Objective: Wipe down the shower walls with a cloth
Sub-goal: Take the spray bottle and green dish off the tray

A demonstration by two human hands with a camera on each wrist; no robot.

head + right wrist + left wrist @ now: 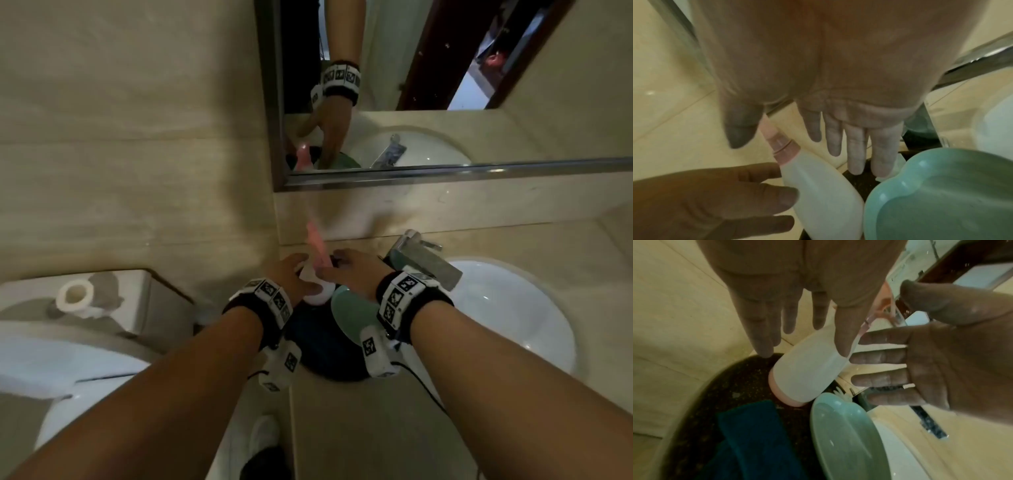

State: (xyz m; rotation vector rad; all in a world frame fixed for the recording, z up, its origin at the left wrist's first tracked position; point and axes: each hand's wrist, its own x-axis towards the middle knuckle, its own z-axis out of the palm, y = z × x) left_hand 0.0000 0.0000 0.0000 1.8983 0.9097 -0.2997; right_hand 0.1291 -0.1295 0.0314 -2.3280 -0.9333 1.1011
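Note:
A dark blue cloth (pixel 756 434) lies folded on a dark round tray (pixel 715 394) on the counter. A white squeeze bottle (pixel 807 369) with a pink nozzle (pixel 777 139) stands tilted on the tray beside it. My left hand (pixel 287 270) reaches over the bottle with straight fingers, and its thumb (pixel 842 344) touches the bottle's side. My right hand (pixel 349 270) hovers on the bottle's other side, fingers (pixel 855 146) straight and spread, holding nothing. Neither hand touches the cloth.
A teal dish (pixel 941 194) sits against the bottle on the tray. The white basin (pixel 507 308) and chrome tap (pixel 421 260) lie to the right, a mirror (pixel 411 85) hangs above, and a toilet (pixel 51 342) with a paper roll (pixel 74 294) stands to the left.

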